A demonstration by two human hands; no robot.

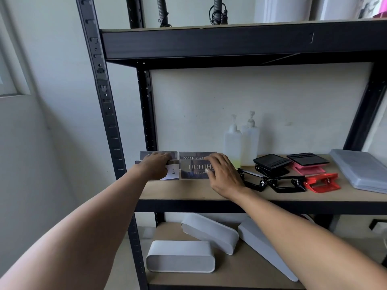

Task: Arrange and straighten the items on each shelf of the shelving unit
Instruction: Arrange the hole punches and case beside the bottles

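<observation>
Left hand (156,167) grips left name plates (159,155) on middle shelf (188,192). Right hand (223,174) rests relaxed on "UCHIHA" plate (193,169). Pump bottles (232,141) at 2 o'clock.

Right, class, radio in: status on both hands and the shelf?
Left hand and right hand on name sign holders. Hole punches beside, clear.
</observation>
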